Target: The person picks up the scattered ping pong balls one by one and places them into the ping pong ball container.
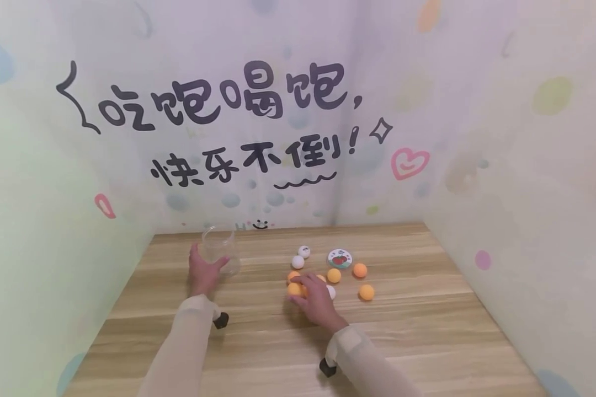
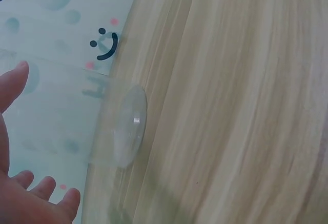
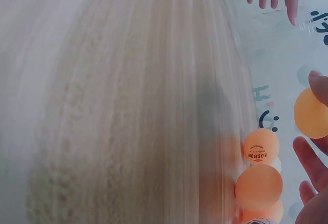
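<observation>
A person's right grip [image 1: 319,304] pinches an orange ball [image 1: 294,290] over a worktop [image 1: 258,347], with the left grip [image 1: 204,274] spread loosely around a jar [image 1: 221,248] at the ball's ten o'clock. A stray brush could scatter loose balls [image 1: 334,275] around two o'clock; a left-side nudge could topple the jar.

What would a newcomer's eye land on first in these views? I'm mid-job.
Likely the big dark lettering across the back wall, above the table. Next, the bright orange balls and white balls around the right hand, which holds one orange ball. The clear jar at the left hand may be easier to miss.
</observation>
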`<action>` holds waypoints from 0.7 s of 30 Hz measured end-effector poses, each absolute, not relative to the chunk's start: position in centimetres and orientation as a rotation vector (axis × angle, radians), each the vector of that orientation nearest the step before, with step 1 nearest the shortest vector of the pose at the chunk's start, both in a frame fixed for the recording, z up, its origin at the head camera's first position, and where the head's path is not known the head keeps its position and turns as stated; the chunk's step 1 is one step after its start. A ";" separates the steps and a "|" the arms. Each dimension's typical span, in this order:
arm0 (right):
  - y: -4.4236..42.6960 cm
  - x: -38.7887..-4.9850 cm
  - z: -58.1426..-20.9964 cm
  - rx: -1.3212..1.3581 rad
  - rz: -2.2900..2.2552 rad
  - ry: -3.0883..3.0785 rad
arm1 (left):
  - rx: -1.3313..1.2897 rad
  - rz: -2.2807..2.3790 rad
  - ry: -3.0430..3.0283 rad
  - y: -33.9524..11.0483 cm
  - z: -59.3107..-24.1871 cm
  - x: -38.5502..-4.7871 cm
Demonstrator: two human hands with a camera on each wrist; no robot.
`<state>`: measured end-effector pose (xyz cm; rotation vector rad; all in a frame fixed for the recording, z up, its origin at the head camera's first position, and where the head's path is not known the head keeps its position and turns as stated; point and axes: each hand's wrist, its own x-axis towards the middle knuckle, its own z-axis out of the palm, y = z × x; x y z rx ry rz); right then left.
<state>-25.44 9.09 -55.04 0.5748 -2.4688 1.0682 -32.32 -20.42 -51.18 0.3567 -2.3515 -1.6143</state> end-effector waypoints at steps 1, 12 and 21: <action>9.1 -25.4 -55.0 0.568 1.091 -2.480 | 0.353 -1.622 -2.350 -20.4 -51.1 -32.4; 9.3 -25.1 -54.7 0.471 1.218 -2.548 | 0.328 -1.695 -2.343 -20.0 -50.7 -33.3; 9.5 -25.0 -55.0 0.483 1.225 -2.529 | 0.314 -1.673 -2.325 -19.5 -50.1 -33.5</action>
